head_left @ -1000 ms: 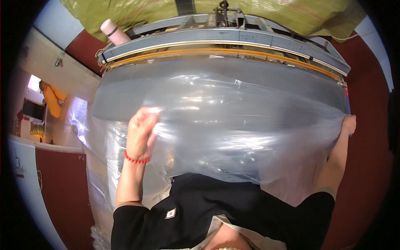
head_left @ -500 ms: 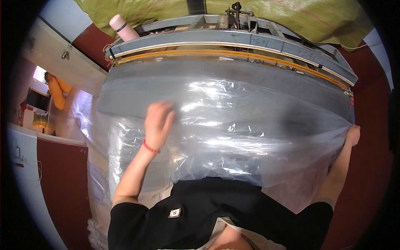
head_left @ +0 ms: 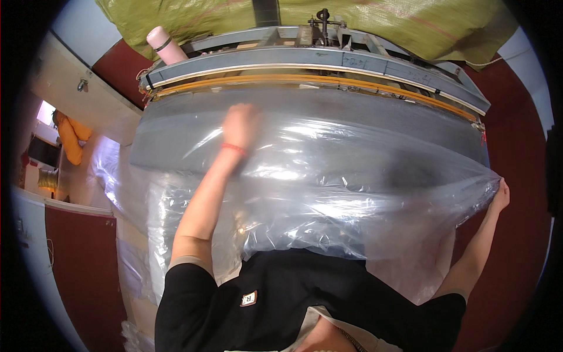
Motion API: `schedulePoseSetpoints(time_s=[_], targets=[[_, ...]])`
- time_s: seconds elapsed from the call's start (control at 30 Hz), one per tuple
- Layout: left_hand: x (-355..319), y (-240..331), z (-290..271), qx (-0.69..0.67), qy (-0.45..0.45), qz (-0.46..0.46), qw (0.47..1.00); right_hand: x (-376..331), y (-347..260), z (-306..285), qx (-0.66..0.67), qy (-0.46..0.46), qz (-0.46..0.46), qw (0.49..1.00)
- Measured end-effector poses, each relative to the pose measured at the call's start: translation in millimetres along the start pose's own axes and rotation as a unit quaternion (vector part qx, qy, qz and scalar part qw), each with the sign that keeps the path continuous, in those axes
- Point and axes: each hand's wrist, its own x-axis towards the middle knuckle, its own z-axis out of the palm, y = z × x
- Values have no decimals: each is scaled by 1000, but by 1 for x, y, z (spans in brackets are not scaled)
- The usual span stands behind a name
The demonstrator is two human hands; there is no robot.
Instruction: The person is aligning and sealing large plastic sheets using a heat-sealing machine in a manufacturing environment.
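Note:
A wide sheet of clear plastic film (head_left: 346, 176) lies over the grey table in front of me and hangs down toward my body, creased and shiny. At its far right, my right hand (head_left: 501, 195) is closed on the film's edge, pulling it out to a taut point past the table's side. My left hand (head_left: 239, 123), with a red bracelet (head_left: 233, 148) on the wrist, is over the film left of the middle, near the far part of the table. Motion blurs its fingers, so their pose is unclear.
A blue-grey metal frame (head_left: 275, 66) with orange strips (head_left: 328, 82) spans the table's far side. A pink bottle (head_left: 166, 47) leans at its left end. Green woven sheeting (head_left: 387, 26) hangs behind. More plastic film (head_left: 108, 167) lies left, by a white door (head_left: 82, 88).
My left hand has moved away from me and slightly right over the film. My right hand has shifted slightly outward, drawing the film's corner tighter.

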Motion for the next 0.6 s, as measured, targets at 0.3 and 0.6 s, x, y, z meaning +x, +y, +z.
schedulePoseSetpoints(time_s=[0.3, 0.6], targets=[[45, -70, -7, -370, 179, -220, 885, -58, -111, 150, -301, -31, -213, 929], [84, -201, 23, -359, 240, -237, 870, -61, -29, 283, 34, -63, -80, 994]])
